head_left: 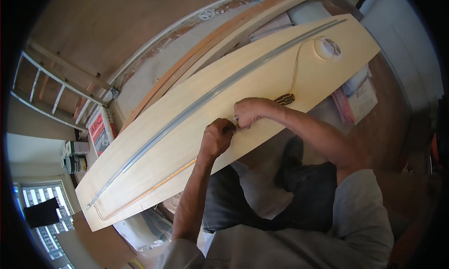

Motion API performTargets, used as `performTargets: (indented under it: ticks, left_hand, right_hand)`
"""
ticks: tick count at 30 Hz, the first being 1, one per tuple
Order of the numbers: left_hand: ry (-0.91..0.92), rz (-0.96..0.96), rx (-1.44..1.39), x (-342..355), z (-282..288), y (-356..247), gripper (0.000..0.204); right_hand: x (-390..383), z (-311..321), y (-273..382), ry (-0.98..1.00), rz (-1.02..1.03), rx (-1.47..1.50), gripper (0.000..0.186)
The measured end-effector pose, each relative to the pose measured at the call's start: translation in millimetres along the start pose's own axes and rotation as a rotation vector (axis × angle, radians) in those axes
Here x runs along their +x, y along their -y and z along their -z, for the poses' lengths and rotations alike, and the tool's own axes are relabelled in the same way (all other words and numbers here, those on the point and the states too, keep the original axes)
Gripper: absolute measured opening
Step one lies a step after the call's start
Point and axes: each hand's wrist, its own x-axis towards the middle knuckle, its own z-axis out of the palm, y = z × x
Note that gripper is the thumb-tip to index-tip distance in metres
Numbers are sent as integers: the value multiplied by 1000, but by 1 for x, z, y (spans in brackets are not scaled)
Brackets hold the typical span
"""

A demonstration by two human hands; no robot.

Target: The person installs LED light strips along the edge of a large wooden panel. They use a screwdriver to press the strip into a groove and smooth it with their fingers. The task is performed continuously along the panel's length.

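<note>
You see a white wooden ladder (56, 89) leaning on the brown wall (117, 26). Daylight comes through a barred window (44, 222) low on your left.

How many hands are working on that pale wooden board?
2. The left hand is fisted at the pale wooden board's near edge; the right hand pinches something small beside it, just above.

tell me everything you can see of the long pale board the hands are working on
The long pale board looks like light wood-grain panel, lying flat and running diagonally from lower left to upper right. A grey strip runs along it, a white spool sits near its far end, and both hands, left and right, rest at its near edge.
</note>
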Motion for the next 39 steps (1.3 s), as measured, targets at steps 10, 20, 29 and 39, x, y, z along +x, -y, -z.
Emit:
performTargets:
  ticks: [10,20,29,39]
  left_hand:
    - [648,-20,259,66,34,-17,16]
    - [922,254,193,91,45,-42,24]
    - [873,173,123,102,33,-54,21]
    - [842,56,-96,106,22,-16,16]
  right_hand:
    - [-43,36,-37,-208,174,299,39]
    - [-98,56,-15,-322,159,206,35]
    - [-141,50,19,-382,183,125,21]
    - [-101,-11,14,-223,220,-351,29]
